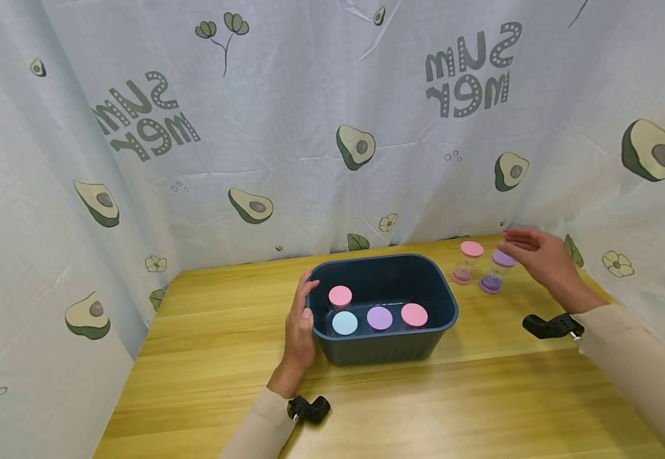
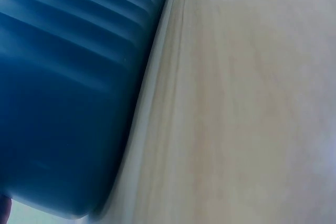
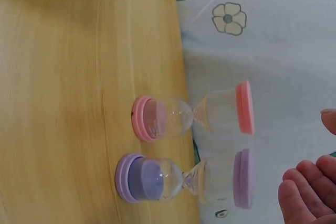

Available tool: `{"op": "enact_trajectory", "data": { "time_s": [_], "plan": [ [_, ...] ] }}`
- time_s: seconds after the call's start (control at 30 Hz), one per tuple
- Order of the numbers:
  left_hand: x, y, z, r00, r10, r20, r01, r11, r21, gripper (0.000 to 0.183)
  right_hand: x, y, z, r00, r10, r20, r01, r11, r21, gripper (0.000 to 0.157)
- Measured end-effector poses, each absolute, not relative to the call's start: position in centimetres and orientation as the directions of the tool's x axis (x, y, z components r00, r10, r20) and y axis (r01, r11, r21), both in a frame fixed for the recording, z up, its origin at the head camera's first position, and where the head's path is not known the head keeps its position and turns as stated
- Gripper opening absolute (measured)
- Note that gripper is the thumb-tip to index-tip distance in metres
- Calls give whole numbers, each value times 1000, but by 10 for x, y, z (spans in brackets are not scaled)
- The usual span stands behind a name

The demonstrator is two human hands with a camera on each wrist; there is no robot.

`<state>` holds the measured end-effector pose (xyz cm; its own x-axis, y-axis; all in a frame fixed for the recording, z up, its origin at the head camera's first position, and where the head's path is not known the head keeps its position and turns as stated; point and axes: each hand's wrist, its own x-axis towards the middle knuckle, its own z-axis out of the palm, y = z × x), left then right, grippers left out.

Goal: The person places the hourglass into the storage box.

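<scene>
A dark blue plastic bin (image 1: 386,347) stands on the table, and my left hand (image 1: 299,328) rests against its left end, fingers and thumb at the rim. Inside are several hourglasses seen from above: a pink one (image 1: 340,296) at the back left, then a light blue one (image 1: 345,323), a purple one (image 1: 380,317) and another pink one (image 1: 414,315) along the front. Right of the bin, a pink hourglass (image 3: 155,117) and a purple hourglass (image 3: 145,178) stand upright, sand at the bottom. My right hand (image 1: 541,255) hovers by the purple one's cap, apart from it and holding nothing.
The wooden table (image 1: 223,331) extends left and in front of the bin. A white curtain (image 1: 298,159) printed with avocados hangs along the table's back and sides, close behind the two standing hourglasses.
</scene>
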<state>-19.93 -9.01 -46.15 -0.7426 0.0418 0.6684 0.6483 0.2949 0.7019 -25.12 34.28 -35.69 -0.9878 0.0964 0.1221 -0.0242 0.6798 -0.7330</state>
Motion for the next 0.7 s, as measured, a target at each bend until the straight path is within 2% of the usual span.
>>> {"op": "enact_trajectory", "data": {
  "time_s": [0.7],
  "plan": [
    [-201, -90, -462, -743, 42, 668, 648, 295, 703, 51, -259, 355, -373, -983, 144, 112, 21, 699, -715, 79]
  ]
}}
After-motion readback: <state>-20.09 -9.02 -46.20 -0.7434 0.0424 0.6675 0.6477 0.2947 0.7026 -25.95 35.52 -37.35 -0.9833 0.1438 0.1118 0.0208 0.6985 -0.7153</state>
